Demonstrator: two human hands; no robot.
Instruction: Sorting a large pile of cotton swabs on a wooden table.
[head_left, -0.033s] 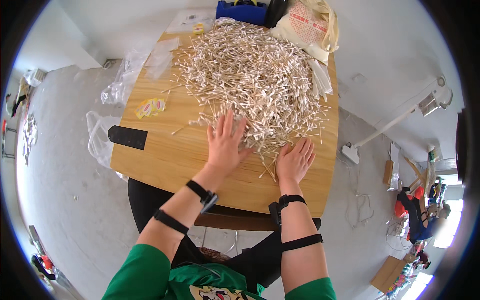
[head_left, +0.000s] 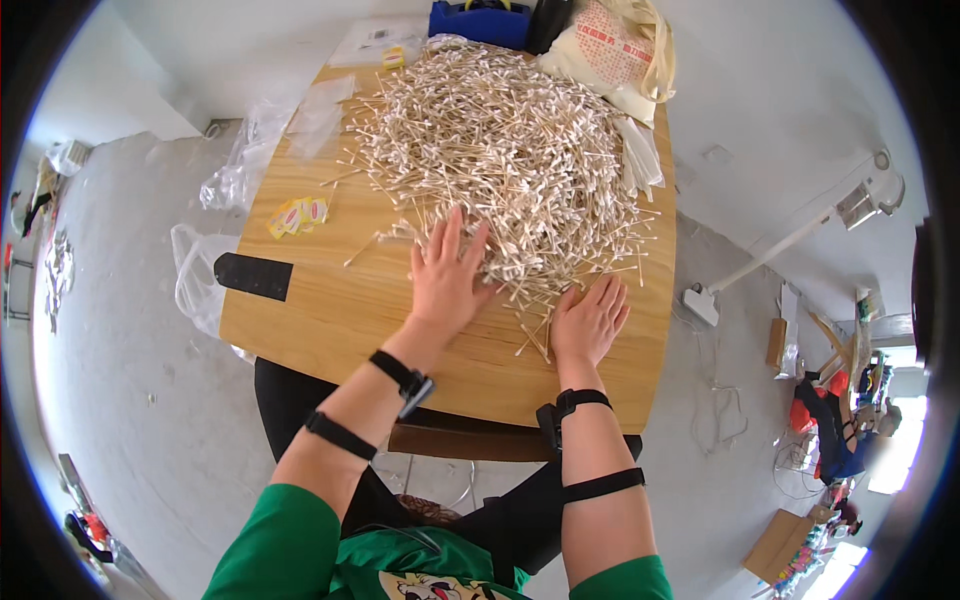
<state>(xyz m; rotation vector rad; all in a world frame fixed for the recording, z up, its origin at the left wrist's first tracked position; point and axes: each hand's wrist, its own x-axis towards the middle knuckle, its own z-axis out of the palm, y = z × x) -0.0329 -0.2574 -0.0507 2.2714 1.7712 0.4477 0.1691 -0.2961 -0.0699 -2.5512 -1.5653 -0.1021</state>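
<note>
Both hands lie flat, palms down, at the near edge of a big heap of swabs (head_left: 500, 140) that covers most of the far half of the wooden bench (head_left: 330, 320). The left hand (head_left: 447, 275) has its fingers spread wide and released, grasping nothing; the fingertips press into the loose front of the heap, and the palm rests on bare wood just before it. The right hand (head_left: 588, 320) lies a little nearer to the person, fingers straight and close together, also released, its tips touching the scattered swabs that trail out from the heap. A few stray swabs lie between the two hands. Each forearm carries two black straps, one at the wrist and one higher up.

At the far end of the bench stand a blue box (head_left: 480, 22) and, to its right, a pale bag (head_left: 615, 55) with red print, both touching the heap. Clear plastic bags (head_left: 300, 115) lie at the far left corner, some hanging over the edge. Small yellow packets (head_left: 298, 215) lie on the left part of the bench, apart from the heap, and a black tape patch (head_left: 254, 276) sits on the left edge. On the grey floor to the right lies a white lamp (head_left: 800, 240)
</note>
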